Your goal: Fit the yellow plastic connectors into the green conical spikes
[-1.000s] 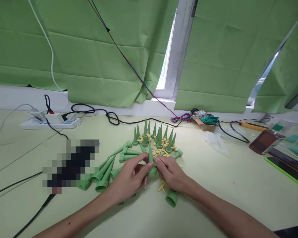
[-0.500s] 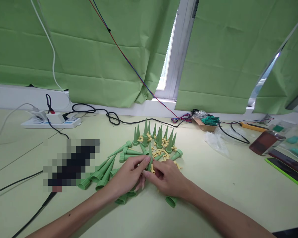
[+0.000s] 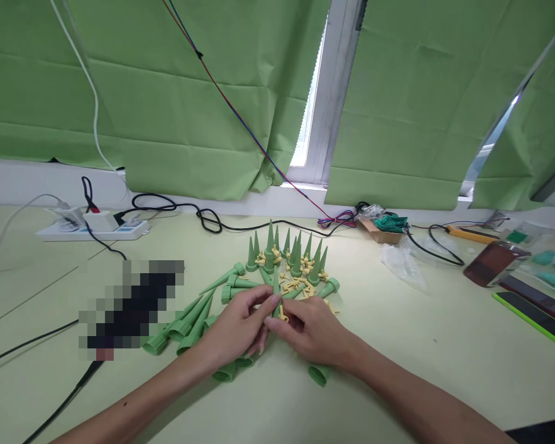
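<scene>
My left hand (image 3: pixel 243 324) is closed around a green plastic watering spike (image 3: pixel 276 285), its tip pointing up. From the other side my right hand (image 3: pixel 314 327) pinches a small yellow valve (image 3: pixel 282 316) against the spike; my fingers hide where the two parts meet. Behind my hands, several upright green spikes (image 3: pixel 296 259) with yellow valves stand in a cluster. Loose yellow valves (image 3: pixel 305 287) are scattered in front of them. More green spikes (image 3: pixel 197 330) lie on their sides to the left, and another spike (image 3: pixel 319 374) lies partly under my right hand.
A white power strip (image 3: pixel 92 231) and black cables are at the back left. A pixelated dark object (image 3: pixel 134 305) lies left. On the right are a clear plastic bag (image 3: pixel 402 265), a small cardboard box (image 3: pixel 383 233), a reddish-brown container (image 3: pixel 496 264) and a green-edged phone-like object (image 3: pixel 536 320).
Both hands keep their hold on the spike and the valve, with hardly any visible movement. The whole view has shifted slightly.
</scene>
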A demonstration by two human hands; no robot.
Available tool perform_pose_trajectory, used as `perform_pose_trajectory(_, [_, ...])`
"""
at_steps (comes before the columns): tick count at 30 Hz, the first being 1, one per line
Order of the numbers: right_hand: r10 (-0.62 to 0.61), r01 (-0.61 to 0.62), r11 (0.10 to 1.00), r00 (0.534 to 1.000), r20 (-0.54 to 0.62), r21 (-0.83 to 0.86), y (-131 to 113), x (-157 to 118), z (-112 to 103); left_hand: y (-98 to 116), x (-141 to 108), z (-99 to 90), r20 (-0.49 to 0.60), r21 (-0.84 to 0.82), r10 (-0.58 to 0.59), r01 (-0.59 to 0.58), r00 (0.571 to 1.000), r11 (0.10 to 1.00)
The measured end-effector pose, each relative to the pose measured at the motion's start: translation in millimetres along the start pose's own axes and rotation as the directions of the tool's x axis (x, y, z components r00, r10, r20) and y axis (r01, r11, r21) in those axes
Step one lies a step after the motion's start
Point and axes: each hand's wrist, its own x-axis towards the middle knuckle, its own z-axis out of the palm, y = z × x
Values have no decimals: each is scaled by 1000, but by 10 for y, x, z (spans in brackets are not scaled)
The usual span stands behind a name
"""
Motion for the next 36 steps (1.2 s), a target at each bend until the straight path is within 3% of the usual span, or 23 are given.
perform_pose_trajectory(2, [20,-20,1000,1000,-11,-7,41,9,-26,16,-7,-7,-51,123,14,-8,999,992])
perform_pose_trajectory(7, [77,-81,996,991,-108,-34,177,45,-68,45,-23,0,-197,453,208,-99,958,886])
perform_pose_trajectory(15, [157,-177,982,960,-232,-68,252,83,-94,-9,-46,-11,-148,572,163,-50,975,819])
perform_pose_trajectory(21, [144,-181,972,963,-228,-150,296,76,-90,-73,-10,-35,-73,662,147,-62,986,747])
perform_pose_trajectory(29, [125,-181,952,965,-229,-246,342,93,-114,-105,-10,-35,-81,686,142,-48,987,726])
perform_pose_trajectory(36, [155,-198,922,976,-152,-332,376,97,-140,15,-43,-40,-121,738,297,-114,947,665])
